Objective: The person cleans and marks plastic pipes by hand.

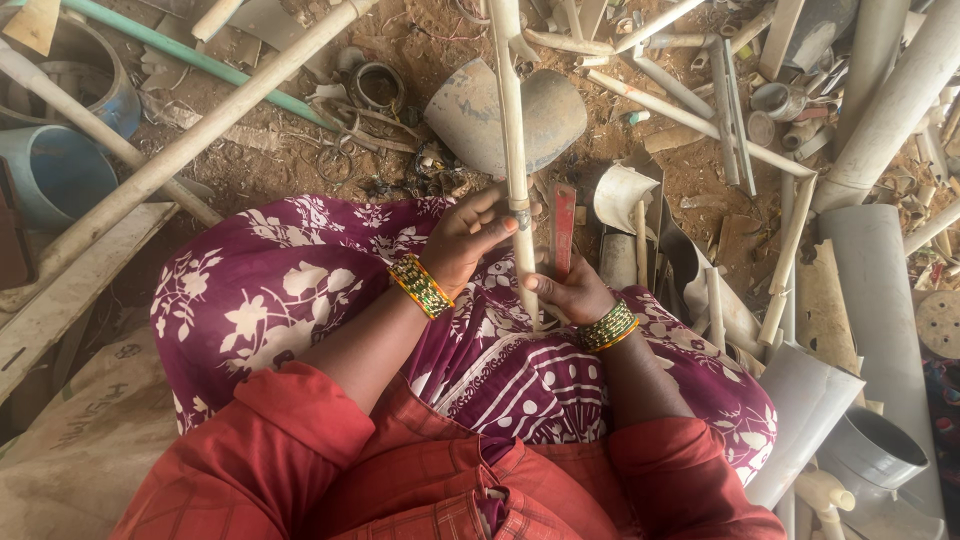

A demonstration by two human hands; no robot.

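A thin cream pipe [512,130] is held upright over the lap, its lower end resting on the purple flowered cloth [270,290]. The left hand [468,238] is closed around the pipe at a small joint, fingers wrapped tight. The right hand [570,293] is shut on a red flat tool [564,228], which is held just beside the pipe, near its lower part. Green and gold bangles [421,286] are worn on both wrists. Pipe offcuts [690,118] are scattered across the dirt floor [300,165] beyond the knees.
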